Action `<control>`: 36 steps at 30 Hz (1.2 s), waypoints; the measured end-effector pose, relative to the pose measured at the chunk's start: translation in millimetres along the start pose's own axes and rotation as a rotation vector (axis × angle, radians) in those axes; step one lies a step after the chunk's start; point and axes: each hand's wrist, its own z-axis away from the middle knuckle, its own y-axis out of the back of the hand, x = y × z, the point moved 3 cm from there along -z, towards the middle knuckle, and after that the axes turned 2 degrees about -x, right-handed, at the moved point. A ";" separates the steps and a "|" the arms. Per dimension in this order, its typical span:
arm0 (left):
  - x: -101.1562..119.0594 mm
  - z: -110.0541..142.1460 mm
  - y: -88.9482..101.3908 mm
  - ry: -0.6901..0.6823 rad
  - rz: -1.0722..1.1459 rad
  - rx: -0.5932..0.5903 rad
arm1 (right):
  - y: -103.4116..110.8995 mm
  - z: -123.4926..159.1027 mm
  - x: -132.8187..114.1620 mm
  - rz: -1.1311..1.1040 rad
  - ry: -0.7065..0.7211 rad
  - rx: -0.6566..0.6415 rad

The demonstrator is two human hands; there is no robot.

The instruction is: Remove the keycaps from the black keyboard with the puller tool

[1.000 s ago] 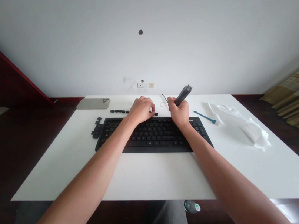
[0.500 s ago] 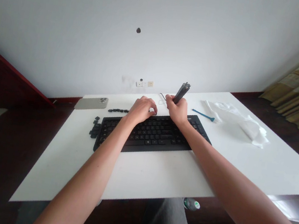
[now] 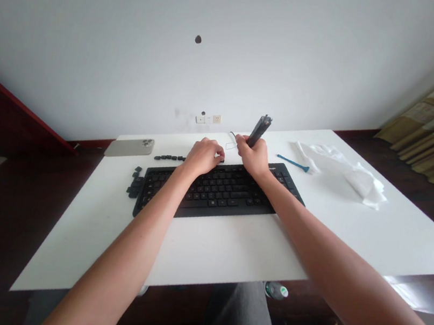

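Observation:
A black keyboard [image 3: 221, 190] lies across the white table, under both my forearms. My left hand [image 3: 204, 156] is over its far left edge, with thumb and forefinger curled together at a small black keycap [image 3: 222, 159]. Whether that keycap is lifted or resting on the table I cannot tell. My right hand [image 3: 254, 156] is closed around a thick dark grey tool [image 3: 260, 131], held tilted with its upper end sticking up. The tool's lower end is hidden by the hand. A thin wire outline [image 3: 231, 146] shows just left of the right fingers.
Loose black keycaps [image 3: 134, 188] lie left of the keyboard, with a row of keycaps [image 3: 171, 158] behind it. A phone [image 3: 129, 147] lies at the back left. To the right are a blue stick-like tool [image 3: 293, 163] and a crumpled white cloth [image 3: 346, 173]. A bottle [image 3: 276, 291] stands below the table edge.
The whole view has shifted slightly. Thumb and forefinger of my left hand stay together near the keyboard's back edge. My right hand keeps hold of the dark tool, with little movement.

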 end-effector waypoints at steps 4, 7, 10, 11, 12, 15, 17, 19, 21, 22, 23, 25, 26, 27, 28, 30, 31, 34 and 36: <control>-5.0 -1.7 -3.7 0.027 0.019 0.018 | -0.9 0.2 0.3 -0.019 -0.002 -0.006; -7.8 -3.2 -6.7 0.060 0.034 0.022 | -2.1 0.4 0.6 -0.032 -0.006 -0.008; -9.4 -3.6 -7.5 0.079 0.035 0.027 | -3.0 0.8 0.9 -0.044 -0.009 -0.012; -9.9 -3.4 -6.9 0.081 0.034 0.032 | -3.1 0.9 0.9 -0.045 -0.013 -0.014; -10.5 -3.1 -6.0 0.081 0.034 0.038 | -2.9 0.9 0.9 -0.045 -0.016 -0.016; -11.8 -1.7 -2.2 0.062 0.042 0.059 | -1.4 0.2 0.4 -0.057 -0.009 -0.014; -11.8 -0.9 -0.6 0.042 0.046 0.059 | 0.0 -0.6 -0.3 -0.065 0.004 -0.008; -11.6 -0.3 -0.5 0.032 0.038 0.042 | 1.3 -1.3 -0.8 -0.055 0.007 0.000; -11.4 0.2 -1.5 0.026 0.021 0.016 | 2.1 -1.5 -1.6 -0.034 0.004 0.007; -11.5 0.4 -2.0 0.024 0.012 0.006 | 2.5 -1.4 -2.1 -0.024 0.003 0.010; -11.9 0.7 -2.3 0.024 0.003 0.001 | 2.8 -1.2 -2.6 -0.016 0.002 0.010; -13.2 1.6 -1.9 0.030 -0.009 0.004 | 3.8 -0.7 -3.7 0.001 0.001 0.008; -14.0 2.0 -1.4 0.036 -0.012 0.007 | 4.6 -0.6 -4.0 0.015 -0.001 0.004; -14.8 2.4 -0.9 0.042 -0.012 0.007 | 5.8 -0.8 -4.2 0.038 -0.003 0.001; -15.4 2.8 -0.3 0.049 -0.011 0.007 | 7.2 -1.2 -4.2 0.074 -0.004 -0.004; -16.3 3.3 1.5 0.062 0.002 0.014 | 10.6 -3.0 -3.5 0.180 -0.001 -0.021; -16.3 3.4 2.7 0.066 0.012 0.023 | 12.1 -4.3 -2.7 0.239 0.000 -0.037; -14.9 4.8 7.3 0.061 0.053 0.055 | 16.0 -8.3 0.6 0.364 -0.008 -0.095; -12.3 7.3 10.7 0.047 0.079 0.065 | 17.8 -10.0 2.0 0.393 0.000 -0.140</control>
